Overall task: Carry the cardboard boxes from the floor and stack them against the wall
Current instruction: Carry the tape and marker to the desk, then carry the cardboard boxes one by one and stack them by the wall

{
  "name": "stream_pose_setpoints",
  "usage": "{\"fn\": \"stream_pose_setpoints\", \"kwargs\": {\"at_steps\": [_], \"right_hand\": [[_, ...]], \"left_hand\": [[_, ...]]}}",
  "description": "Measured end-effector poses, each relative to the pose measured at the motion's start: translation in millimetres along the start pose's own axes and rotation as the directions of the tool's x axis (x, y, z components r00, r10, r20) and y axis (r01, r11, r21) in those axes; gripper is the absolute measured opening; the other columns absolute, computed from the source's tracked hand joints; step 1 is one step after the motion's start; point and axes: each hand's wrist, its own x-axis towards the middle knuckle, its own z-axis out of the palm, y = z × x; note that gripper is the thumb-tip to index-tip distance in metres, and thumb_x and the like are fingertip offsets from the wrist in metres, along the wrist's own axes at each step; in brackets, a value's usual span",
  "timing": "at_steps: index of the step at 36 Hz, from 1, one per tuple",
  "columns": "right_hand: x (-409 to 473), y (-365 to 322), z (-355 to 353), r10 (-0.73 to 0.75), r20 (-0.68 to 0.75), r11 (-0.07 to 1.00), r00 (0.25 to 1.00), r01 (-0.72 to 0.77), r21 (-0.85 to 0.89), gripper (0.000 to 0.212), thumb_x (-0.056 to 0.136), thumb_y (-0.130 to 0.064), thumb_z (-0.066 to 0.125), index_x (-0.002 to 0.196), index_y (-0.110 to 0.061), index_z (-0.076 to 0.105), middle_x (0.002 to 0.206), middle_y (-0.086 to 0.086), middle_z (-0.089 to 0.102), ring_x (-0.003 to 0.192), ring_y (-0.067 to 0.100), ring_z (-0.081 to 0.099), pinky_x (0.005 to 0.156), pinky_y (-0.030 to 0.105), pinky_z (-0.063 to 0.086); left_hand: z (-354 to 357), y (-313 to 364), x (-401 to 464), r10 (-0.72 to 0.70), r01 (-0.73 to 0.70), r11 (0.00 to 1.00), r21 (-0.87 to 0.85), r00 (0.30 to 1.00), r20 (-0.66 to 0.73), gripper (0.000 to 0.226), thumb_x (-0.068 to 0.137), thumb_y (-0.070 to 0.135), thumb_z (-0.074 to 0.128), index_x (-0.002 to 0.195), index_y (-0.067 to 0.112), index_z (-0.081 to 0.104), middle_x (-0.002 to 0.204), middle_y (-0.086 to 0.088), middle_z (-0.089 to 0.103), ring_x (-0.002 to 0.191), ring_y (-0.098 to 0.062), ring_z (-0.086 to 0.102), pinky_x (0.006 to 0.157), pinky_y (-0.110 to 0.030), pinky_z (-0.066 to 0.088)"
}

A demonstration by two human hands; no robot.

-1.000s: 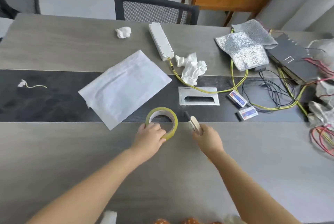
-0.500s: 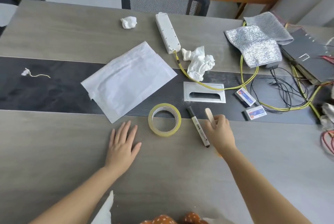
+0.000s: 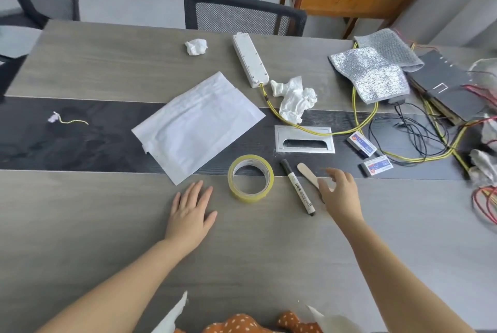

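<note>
Left hand (image 3: 191, 211) is flat on the grey wood-grain table (image 3: 113, 227), palm down, fingers spread and straight, holding nothing. Right hand (image 3: 339, 195) sits over the near end of a flat pale wooden stick (image 3: 307, 174), fingers loosely curved; can't tell if it's actually pinching the stick or just resting on it.

Between the two hands: a roll of yellowish clear tape (image 3: 250, 178) lying flat, just right of the left fingertips, and a white marker with a black cap (image 3: 297, 187) just left of the right hand, close beside the stick but not touching it. Past the left fingertips, the corner of a white padded mailer (image 3: 197, 124) sits just beyond, lying across the table's dark centre strip (image 3: 80, 141).

Beyond the right hand there's a silver cable grommet plate (image 3: 304, 139), two small white boxes (image 3: 361, 143), yellow cables (image 3: 360, 106) and a white power strip (image 3: 250, 59). Near side of both hands is bare tabletop down to the close edge, so plenty of room there.

No cardboard boxes anywhere in the shot.
</note>
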Motion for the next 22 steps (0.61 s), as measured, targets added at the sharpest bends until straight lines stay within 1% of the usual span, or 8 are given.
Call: {"fn": "stream_pose_setpoints", "kwargs": {"at_steps": [2, 4, 9, 12, 14, 17, 19, 22], "right_hand": [[-12, 3, -9, -0.017, -0.031, 0.999, 0.999, 0.019, 0.036, 0.035, 0.094, -0.021, 0.056, 0.128, -0.009, 0.054, 0.130, 0.009, 0.050, 0.123, 0.024, 0.045, 0.097, 0.030, 0.035], [-28, 6, -17, -0.030, -0.050, 0.996, 0.998, 0.034, 0.078, 0.034, 0.094, -0.020, 0.058, 0.126, -0.009, 0.056, 0.126, 0.008, 0.053, 0.119, 0.022, 0.049, 0.095, 0.028, 0.035], [-81, 4, -26, -0.072, -0.082, 0.965, 0.994, 0.090, 0.246, 0.020, 0.094, -0.021, 0.058, 0.113, -0.025, 0.058, 0.114, -0.003, 0.056, 0.109, 0.015, 0.057, 0.093, 0.033, 0.043], [-121, 0, -25, -0.114, -0.069, 0.939, 0.991, 0.130, 0.319, 0.023, 0.093, -0.023, 0.058, 0.107, -0.040, 0.054, 0.119, -0.005, 0.057, 0.105, -0.003, 0.055, 0.097, 0.036, 0.045], [-148, -1, -22, -0.125, -0.057, 0.925, 0.991, 0.137, 0.354, 0.021, 0.090, -0.039, 0.056, 0.108, -0.047, 0.050, 0.119, -0.010, 0.058, 0.107, -0.010, 0.052, 0.096, 0.031, 0.045], [-187, 0, -15, -0.110, -0.037, 0.918, 0.993, 0.116, 0.380, 0.045, 0.076, -0.070, 0.047, 0.116, -0.049, 0.046, 0.122, -0.022, 0.055, 0.111, -0.011, 0.051, 0.095, 0.024, 0.043], [-213, 4, -8, -0.099, -0.031, 0.912, 0.995, 0.103, 0.396, 0.047, 0.077, -0.069, 0.046, 0.120, -0.051, 0.042, 0.125, -0.024, 0.053, 0.114, -0.013, 0.049, 0.098, 0.024, 0.041], [-253, 12, 4, -0.073, -0.049, 0.901, 0.996, 0.087, 0.425, 0.040, 0.082, -0.057, 0.049, 0.121, -0.062, 0.041, 0.127, -0.026, 0.052, 0.116, -0.016, 0.046, 0.100, 0.022, 0.040]], "left_hand": [[-9, 1, 4, -0.002, 0.002, 1.000, 0.003, 0.998, 0.069, 0.055, 0.098, 0.041, 0.036, 0.149, 0.019, 0.030, 0.159, -0.006, 0.018, 0.147, -0.021, 0.012, 0.118, -0.039, 0.011], [-22, 0, 5, 0.008, 0.002, 0.998, -0.069, 0.988, 0.154, 0.056, 0.100, 0.040, 0.037, 0.152, 0.023, 0.020, 0.160, -0.002, 0.011, 0.147, -0.017, 0.008, 0.117, -0.033, 0.010], [-62, -7, -10, 0.073, -0.009, 0.916, -0.401, 0.987, 0.143, 0.048, 0.099, 0.033, 0.045, 0.146, 0.028, 0.033, 0.146, 0.010, 0.035, 0.132, -0.008, 0.035, 0.099, -0.024, 0.033], [-84, -14, -33, 0.135, -0.090, 0.860, -0.502, 0.989, 0.055, 0.038, 0.097, 0.032, 0.049, 0.130, 0.047, 0.037, 0.129, 0.023, 0.047, 0.118, 0.007, 0.044, 0.100, -0.024, 0.038], [-97, -19, -51, 0.171, -0.143, 0.828, -0.542, 0.985, 0.000, 0.040, 0.096, 0.028, 0.052, 0.119, 0.056, 0.035, 0.119, 0.031, 0.050, 0.114, 0.015, 0.044, 0.093, -0.011, 0.037], [-108, -25, -77, 0.192, -0.190, 0.780, -0.596, 0.980, -0.060, 0.044, 0.094, 0.020, 0.057, 0.114, 0.056, 0.041, 0.114, 0.035, 0.055, 0.109, 0.024, 0.042, 0.081, 0.001, 0.034], [-112, -28, -93, 0.206, -0.206, 0.754, -0.624, 0.976, -0.074, 0.046, 0.092, 0.016, 0.059, 0.114, 0.057, 0.051, 0.117, 0.039, 0.051, 0.110, 0.021, 0.046, 0.081, 0.000, 0.036], [-111, -29, -115, 0.224, -0.208, 0.725, -0.657, 0.973, -0.061, 0.059, 0.091, 0.014, 0.060, 0.117, 0.063, 0.041, 0.117, 0.036, 0.054, 0.111, 0.015, 0.050, 0.082, 0.000, 0.036]]}}
